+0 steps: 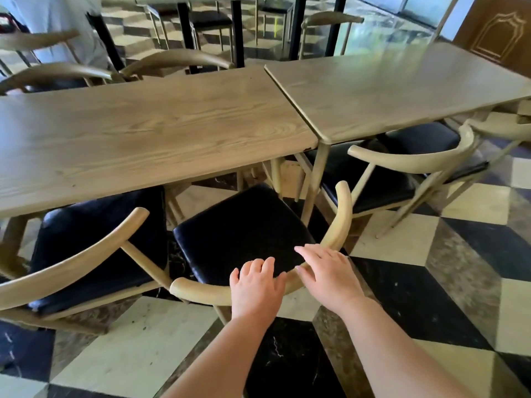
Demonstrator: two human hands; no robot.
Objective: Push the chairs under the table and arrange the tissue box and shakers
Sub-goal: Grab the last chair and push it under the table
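The middle chair (241,234) has a black seat and a curved pale wooden backrest (201,291). It stands turned at an angle, with its seat mostly outside the left wooden table (143,133). My left hand (255,285) is curled over the top of the backrest. My right hand (327,274) lies flat on the same rail just to the right, fingers spread. No tissue box or shakers are in view on either tabletop.
A second chair (94,231) sits partly under the left table. Another chair (408,159) stands at the right table (388,87), which abuts the left one. More chairs line the far side, where a person (57,24) stands. The floor is checkered tile.
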